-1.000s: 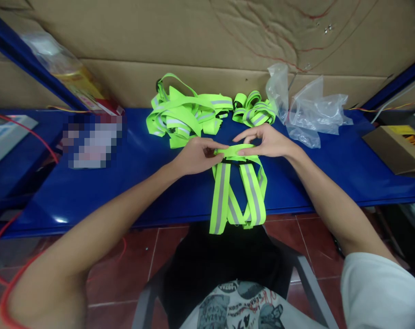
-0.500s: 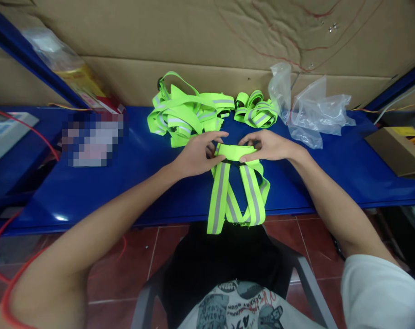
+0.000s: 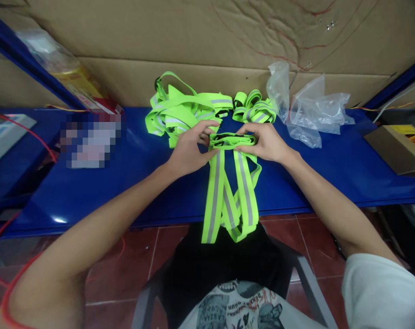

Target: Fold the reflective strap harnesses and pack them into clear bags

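A neon-yellow reflective harness (image 3: 213,196) with grey stripes is between my hands, its top band folded into a flat layered bundle. My left hand (image 3: 192,148) pinches the bundle's left end between thumb and fingers. At the right end, my right hand (image 3: 267,142) grips it the same way. Loose straps hang from the bundle over the table's front edge toward my lap. Just behind my left hand lies a tangled heap of similar neon straps (image 3: 186,109). A smaller rolled neon bundle (image 3: 257,108) sits behind my right hand.
Clear plastic bags (image 3: 317,112) lie at the back right of the blue table (image 3: 139,192). A cardboard box (image 3: 394,148) stands at the right. On the left are a yellow package (image 3: 79,84), a blurred-out item (image 3: 92,141) and a red hose (image 3: 32,135).
Both hands have moved slightly up and away from me with the harness. The top band has tilted, so its folded layers now show. The hanging straps have swung and reach lower.
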Available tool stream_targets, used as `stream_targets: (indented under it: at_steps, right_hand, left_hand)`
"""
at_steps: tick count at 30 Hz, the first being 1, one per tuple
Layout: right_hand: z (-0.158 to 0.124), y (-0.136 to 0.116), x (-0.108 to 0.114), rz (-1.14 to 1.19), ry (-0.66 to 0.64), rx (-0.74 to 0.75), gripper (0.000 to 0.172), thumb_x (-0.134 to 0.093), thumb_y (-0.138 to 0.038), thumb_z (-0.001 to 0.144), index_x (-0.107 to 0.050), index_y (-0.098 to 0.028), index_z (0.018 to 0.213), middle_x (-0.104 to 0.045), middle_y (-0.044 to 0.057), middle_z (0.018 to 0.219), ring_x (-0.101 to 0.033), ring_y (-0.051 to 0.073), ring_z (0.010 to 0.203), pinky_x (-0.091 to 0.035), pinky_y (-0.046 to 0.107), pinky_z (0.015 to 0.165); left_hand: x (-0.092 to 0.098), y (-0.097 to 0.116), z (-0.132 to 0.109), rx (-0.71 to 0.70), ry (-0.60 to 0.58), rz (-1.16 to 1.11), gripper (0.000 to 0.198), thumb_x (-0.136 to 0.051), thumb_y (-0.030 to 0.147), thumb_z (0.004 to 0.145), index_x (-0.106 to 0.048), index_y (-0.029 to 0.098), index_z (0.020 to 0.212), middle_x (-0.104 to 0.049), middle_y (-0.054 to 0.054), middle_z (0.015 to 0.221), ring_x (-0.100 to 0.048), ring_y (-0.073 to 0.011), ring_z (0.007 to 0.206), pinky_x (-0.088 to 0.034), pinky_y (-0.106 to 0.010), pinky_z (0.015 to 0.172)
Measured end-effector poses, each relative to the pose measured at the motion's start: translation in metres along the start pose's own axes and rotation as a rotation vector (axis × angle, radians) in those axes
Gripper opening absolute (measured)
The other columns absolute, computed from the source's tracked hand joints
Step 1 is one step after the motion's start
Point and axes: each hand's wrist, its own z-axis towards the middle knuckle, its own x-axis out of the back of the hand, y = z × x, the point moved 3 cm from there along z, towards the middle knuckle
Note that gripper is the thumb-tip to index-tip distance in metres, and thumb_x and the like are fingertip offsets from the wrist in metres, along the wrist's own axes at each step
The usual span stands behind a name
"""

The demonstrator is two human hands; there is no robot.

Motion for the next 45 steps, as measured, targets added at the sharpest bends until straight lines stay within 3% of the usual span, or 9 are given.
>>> stream_targets:
  at_steps: [8, 14, 18, 21, 24, 31, 35, 40, 45]
  right_hand:
    - [-0.006, -0.005, 0.012, -0.189, -0.094, 0.087, 0.044, -0.083, -0.064, 0.088, -0.082, -0.024, 0.106, -0.071, 0.009, 0.112, -0.065, 0.026, 0.098, -0.044, 0.036, 0.082]
    - [-0.009, 0.008, 0.013, 0.106, -0.255, -0.152, 0.06, -0.082, -0.068, 0.089, -0.081, -0.024, 0.13, -0.064, -0.002, 0.073, -0.058, 0.014, 0.057, -0.049, 0.033, 0.061]
    - [-0.011, 0.017, 0.005, 0.324, -0.288, -0.349, 0.079, -0.095, -0.06, 0.078, -0.074, -0.022, 0.143, -0.069, -0.002, 0.075, -0.064, 0.015, 0.052, -0.057, 0.033, 0.05]
    - [-0.01, 0.015, 0.006, 0.466, -0.285, -0.412, 0.072, -0.099, -0.057, 0.074, -0.079, -0.02, 0.132, -0.07, 0.001, 0.077, -0.072, 0.02, 0.064, -0.066, 0.035, 0.056]
    - [-0.009, 0.013, 0.009, 0.554, -0.289, -0.449, 0.06, -0.097, -0.058, 0.078, -0.081, -0.021, 0.123, -0.073, 0.004, 0.083, -0.076, 0.021, 0.074, -0.073, 0.038, 0.066]
    - [-0.009, 0.022, 0.002, 0.624, -0.367, -0.456, 0.055, -0.102, -0.052, 0.07, -0.084, -0.021, 0.112, -0.07, 0.001, 0.075, -0.072, 0.019, 0.072, -0.071, 0.036, 0.062]
    - [-0.01, 0.019, 0.001, 0.517, -0.339, -0.448, 0.056, -0.103, -0.046, 0.066, -0.079, -0.023, 0.111, -0.066, -0.002, 0.082, -0.067, 0.015, 0.064, -0.068, 0.032, 0.054]
    - [-0.01, 0.011, 0.001, 0.531, -0.349, -0.399, 0.063, -0.101, -0.039, 0.067, -0.071, -0.024, 0.12, -0.075, 0.005, 0.112, -0.073, 0.019, 0.074, -0.066, 0.034, 0.053]
    - [-0.008, 0.015, -0.001, 0.529, -0.271, -0.294, 0.053, -0.098, -0.039, 0.069, -0.073, -0.022, 0.112, -0.075, 0.004, 0.103, -0.072, 0.022, 0.084, -0.064, 0.034, 0.063]
  left_hand:
    - [-0.007, -0.015, -0.002, -0.057, -0.048, 0.089, 0.021, -0.081, 0.032, 0.092, -0.088, 0.028, 0.111, -0.077, -0.006, 0.101, -0.067, -0.0161, 0.077, -0.057, -0.029, 0.066]
    - [0.001, -0.017, 0.0, -0.109, -0.125, 0.135, 0.021, -0.077, 0.025, 0.093, -0.09, 0.03, 0.109, -0.072, -0.006, 0.112, -0.059, -0.011, 0.069, -0.058, -0.028, 0.065]
    - [0.007, -0.015, 0.002, -0.069, -0.262, 0.098, 0.024, -0.08, 0.027, 0.091, -0.089, 0.03, 0.112, -0.069, -0.009, 0.133, -0.068, -0.0142, 0.084, -0.065, -0.032, 0.078]
    - [0.01, -0.015, 0.001, -0.034, -0.341, 0.063, 0.031, -0.084, 0.034, 0.088, -0.088, 0.029, 0.118, -0.067, -0.012, 0.148, -0.075, -0.0217, 0.105, -0.067, -0.037, 0.092]
    - [0.011, -0.017, 0.0, -0.011, -0.382, 0.031, 0.036, -0.083, 0.045, 0.09, -0.087, 0.029, 0.122, -0.076, -0.013, 0.138, -0.074, -0.0302, 0.125, -0.066, -0.04, 0.097]
    - [0.007, -0.023, 0.0, 0.013, -0.286, -0.091, 0.037, -0.085, 0.036, 0.086, -0.084, 0.021, 0.12, -0.079, -0.012, 0.122, -0.076, -0.0178, 0.089, -0.067, -0.032, 0.086]
    - [0.003, -0.016, -0.002, 0.012, -0.206, -0.058, 0.06, -0.087, 0.029, 0.083, -0.071, 0.02, 0.141, -0.074, -0.012, 0.13, -0.074, -0.021, 0.102, -0.068, -0.036, 0.093]
    - [-0.001, -0.005, -0.002, -0.067, -0.201, 0.087, 0.054, -0.078, 0.018, 0.088, -0.071, 0.025, 0.141, -0.069, -0.011, 0.132, -0.068, -0.0265, 0.122, -0.066, -0.039, 0.096]
    - [0.007, -0.014, 0.0, -0.03, -0.264, 0.025, 0.063, -0.09, 0.037, 0.084, -0.07, 0.025, 0.142, -0.07, -0.012, 0.14, -0.07, -0.0262, 0.118, -0.064, -0.032, 0.086]
